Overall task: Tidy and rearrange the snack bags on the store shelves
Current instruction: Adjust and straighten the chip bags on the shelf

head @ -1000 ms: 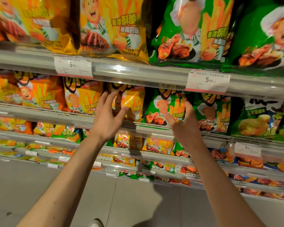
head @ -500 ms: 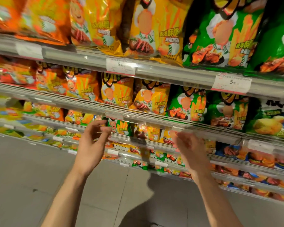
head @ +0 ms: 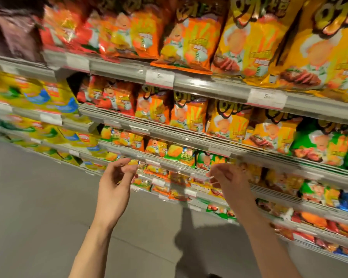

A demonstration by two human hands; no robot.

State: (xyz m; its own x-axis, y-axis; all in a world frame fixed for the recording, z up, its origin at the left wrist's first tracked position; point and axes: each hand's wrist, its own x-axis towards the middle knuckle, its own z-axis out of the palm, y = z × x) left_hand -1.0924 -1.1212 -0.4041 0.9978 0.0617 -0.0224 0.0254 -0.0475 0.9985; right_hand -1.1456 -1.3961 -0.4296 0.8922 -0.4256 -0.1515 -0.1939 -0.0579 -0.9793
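Note:
Rows of snack bags fill the grey shelves. An orange bag (head: 184,40) juts over the top shelf's front edge, with yellow bags (head: 249,37) to its right. On the shelf below stand orange bags (head: 152,106), yellow bags (head: 227,121) and a green bag (head: 319,144). My left hand (head: 115,189) hangs in front of the lower shelves, fingers loosely curled, holding nothing. My right hand (head: 229,183) hovers beside it at the same height, fingers relaxed, also holding nothing. Neither hand touches a bag. The picture is blurred by motion.
Grey shelf rails (head: 209,85) carry white price tags (head: 159,79). Another shelf unit with yellow and blue bags (head: 48,97) stands to the left. Grey floor tiles (head: 38,207) lie below. Lower shelves (head: 289,197) hold several small mixed bags.
The view has swung left along the shelves, so orange and red bags now fill the frame. Both hands have dropped from the middle shelf's bags and hang free lower down.

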